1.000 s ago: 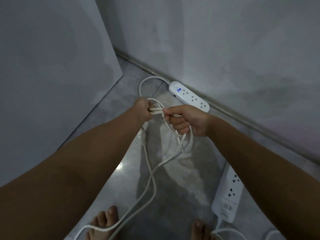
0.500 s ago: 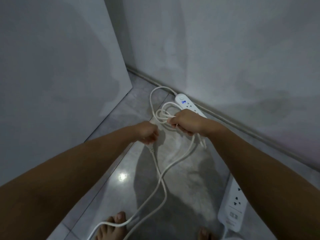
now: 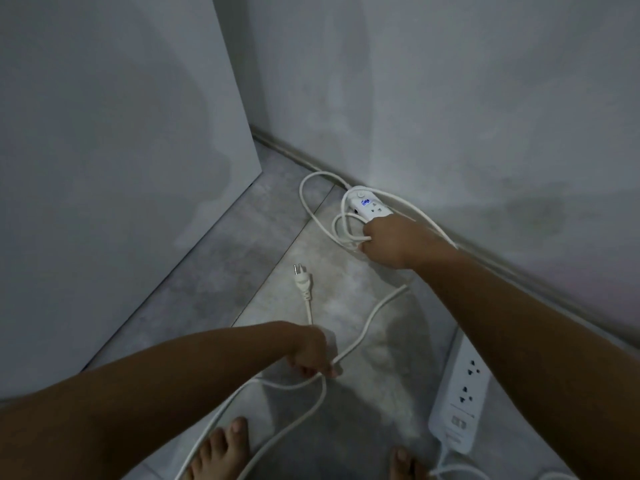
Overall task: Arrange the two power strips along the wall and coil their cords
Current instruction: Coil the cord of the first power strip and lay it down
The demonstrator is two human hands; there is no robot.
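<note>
A white power strip (image 3: 370,206) with a blue light lies against the wall's base, partly covered by my right hand (image 3: 389,241). That hand is shut on a bundle of white cord loops (image 3: 341,227) beside the strip. The cord runs back across the floor to my left hand (image 3: 311,355), which grips a slack stretch of it. The cord's plug (image 3: 302,281) lies on the floor ahead of my left hand. A second white power strip (image 3: 460,400) lies near the wall at lower right, half hidden under my right forearm.
A tall grey panel (image 3: 121,168) stands at the left, meeting the wall in a corner. A baseboard (image 3: 519,268) runs along the wall. My bare feet (image 3: 221,452) stand at the bottom edge, with cord trailing between them over the grey tiled floor.
My right hand has carried the coiled loops down to the strip by the wall. My left hand has slid back along the cord toward me, and the plug now lies free on the floor.
</note>
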